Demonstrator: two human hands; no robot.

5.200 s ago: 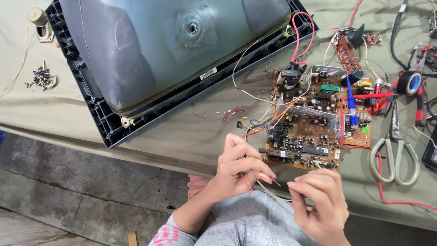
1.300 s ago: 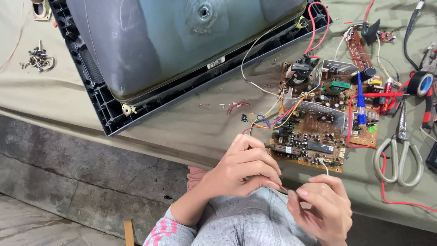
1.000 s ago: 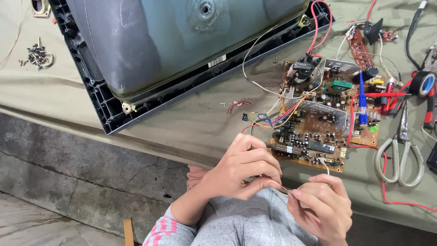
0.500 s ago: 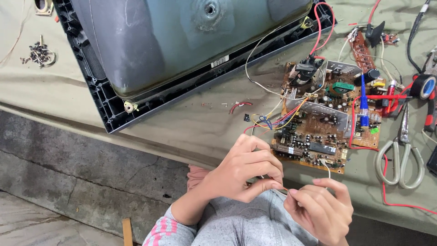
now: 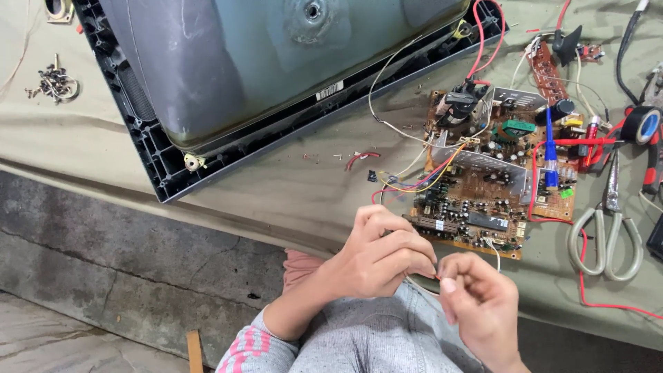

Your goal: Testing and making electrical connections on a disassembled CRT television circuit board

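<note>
**Thin wire pinched between both hands at the table edge**

Compared with the frame about five seconds earlier, the hands are seen drawn closer together, and the view is shifted slightly so that the circuit board [image 5: 494,173] sits a little farther above them. The left hand [image 5: 376,255] is closed, its fingertips pressed onto a thin wire [image 5: 436,277] with a small red tip. The right hand [image 5: 480,307] is also closed, thumb and forefinger pinched on the same wire from the other side. The wire is held directly between the two hands, its short visible length running roughly left to right; neither hand is clearly nearer, since both are touching it. A pale wire [image 5: 492,247] is seen curving up from just above the right hand toward the near edge of the board, though whether it is the same strand cannot be told.

Beyond the board, up and to the left of the hands, a television tube in its black frame [image 5: 276,76] is laid face down. Scissors [image 5: 608,228] are lying well to the right of the right hand, with a roll of black tape [image 5: 641,124] farther up. A small heap of screws [image 5: 52,81] is left far off to the upper left.
</note>
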